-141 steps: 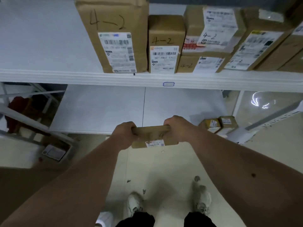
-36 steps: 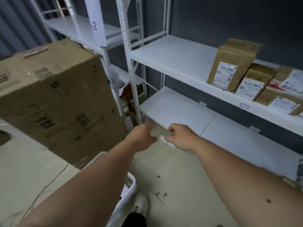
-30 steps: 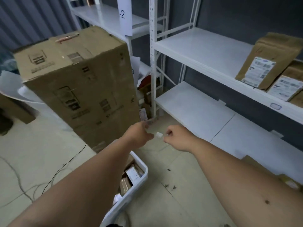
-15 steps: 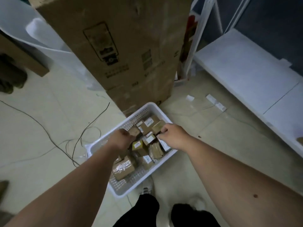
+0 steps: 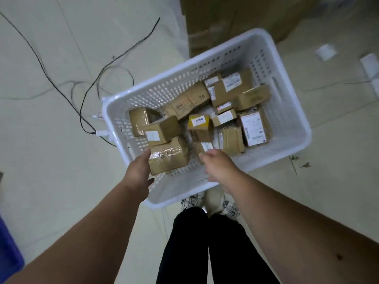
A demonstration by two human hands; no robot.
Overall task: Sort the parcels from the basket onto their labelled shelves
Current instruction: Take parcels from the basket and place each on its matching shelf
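Closer now than half a second ago, the white perforated basket (image 5: 291,128) fills the middle of the head view and both hands have dropped to its near side. Left hand (image 5: 139,171): fingers reach over the near-left rim and press against the side of a tape-wrapped brown parcel (image 5: 167,158); whether they curl under it cannot be told. Right hand (image 5: 218,166): hovers over the near edge just right of that parcel, fingers loosely curled, holding nothing, its fingertips close to a small labelled parcel (image 5: 206,146). Contents of basket: about a dozen brown cardboard parcels lying jumbled, among them one with a blank white label (image 5: 162,131) resting on top of the tape-wrapped one, one with a yellow top marked 2004 (image 5: 200,126) at centre, and a large white-labelled one (image 5: 255,129) at the right. Surroundings: large cardboard carton (image 5: 235,15) standing just beyond the basket's far edge; black cables (image 5: 106,64) and white plugs on the pale floor to the left; white paper scraps (image 5: 326,52) at upper right; blue object (image 5: 8,255) at the lower left edge; the person's dark trousered legs (image 5: 205,247) and pale shoes just below the basket.
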